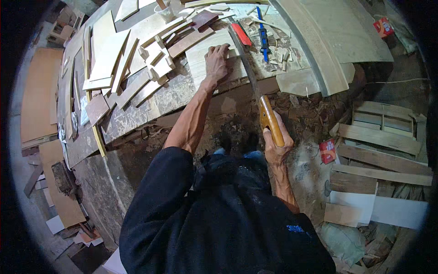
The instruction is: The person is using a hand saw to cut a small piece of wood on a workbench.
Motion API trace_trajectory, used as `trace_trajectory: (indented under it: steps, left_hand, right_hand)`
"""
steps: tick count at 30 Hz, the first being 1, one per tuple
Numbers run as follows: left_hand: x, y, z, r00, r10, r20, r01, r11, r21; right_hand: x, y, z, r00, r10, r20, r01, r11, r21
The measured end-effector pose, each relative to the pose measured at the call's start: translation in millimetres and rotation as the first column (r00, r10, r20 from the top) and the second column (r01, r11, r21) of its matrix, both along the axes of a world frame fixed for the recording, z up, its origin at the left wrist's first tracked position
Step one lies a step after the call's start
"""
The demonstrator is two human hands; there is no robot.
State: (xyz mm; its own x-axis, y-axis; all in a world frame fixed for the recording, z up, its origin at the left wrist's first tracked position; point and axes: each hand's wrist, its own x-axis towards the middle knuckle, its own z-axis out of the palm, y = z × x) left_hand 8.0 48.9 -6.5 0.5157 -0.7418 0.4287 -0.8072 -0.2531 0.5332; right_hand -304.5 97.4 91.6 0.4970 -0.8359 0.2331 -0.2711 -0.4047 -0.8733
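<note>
My right hand (278, 142) is closed round the wooden handle (270, 121) of a handsaw. The saw's long narrow blade (247, 68) points away from me over the workbench, along the right edge of a pale wooden board (197, 59). On that board my left hand (216, 63) presses down with bent fingers, holding it against the bench top. Its fingertips are partly hidden, so what lies right under them is hard to see. Just right of the blade are a red tool (242, 34) and a blue caliper-like tool (263, 39).
Boards and offcuts (109, 55) crowd the bench's left side, beside a small stepped wooden piece (157, 59). A clear cup (165, 10) stands at the back. Wide curved panels (315, 41) overhang on the right. Stacked planks (378, 141) and a red packet (327, 151) lie lower right.
</note>
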Motion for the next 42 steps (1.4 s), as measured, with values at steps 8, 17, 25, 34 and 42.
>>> trace_trajectory:
  steps: [8, 17, 25, 34, 42]
  left_hand:
    - [-4.4, -2.6, 7.0, 0.999, 0.033, -0.016, -0.032, 0.998, 0.049]
    - [2.3, 0.2, 10.1, 0.999, -0.031, -0.030, 0.034, 0.995, 0.098]
    - [-8.5, -0.6, 4.8, 0.994, -0.010, -0.105, 0.008, 1.000, -0.022]
    - [-13.4, -3.0, 5.3, 0.995, 0.091, -0.037, -0.088, 0.993, 0.081]
    - [-7.0, -3.3, 9.7, 0.998, 0.054, -0.024, -0.051, 0.991, 0.124]
  right_hand:
    - [-0.9, 2.3, -2.4, 0.999, -0.008, -0.049, 0.009, 1.000, 0.024]
    - [-3.6, 8.7, -0.9, 1.000, -0.013, 0.014, 0.013, 0.998, -0.053]
    - [-18.9, 14.6, 10.2, 0.998, -0.024, -0.055, 0.026, 0.999, 0.034]
    - [0.7, 2.0, 6.7, 1.000, -0.013, 0.024, 0.013, 1.000, -0.003]
    - [2.7, 0.4, -0.5, 0.998, -0.027, 0.048, 0.027, 1.000, -0.012]
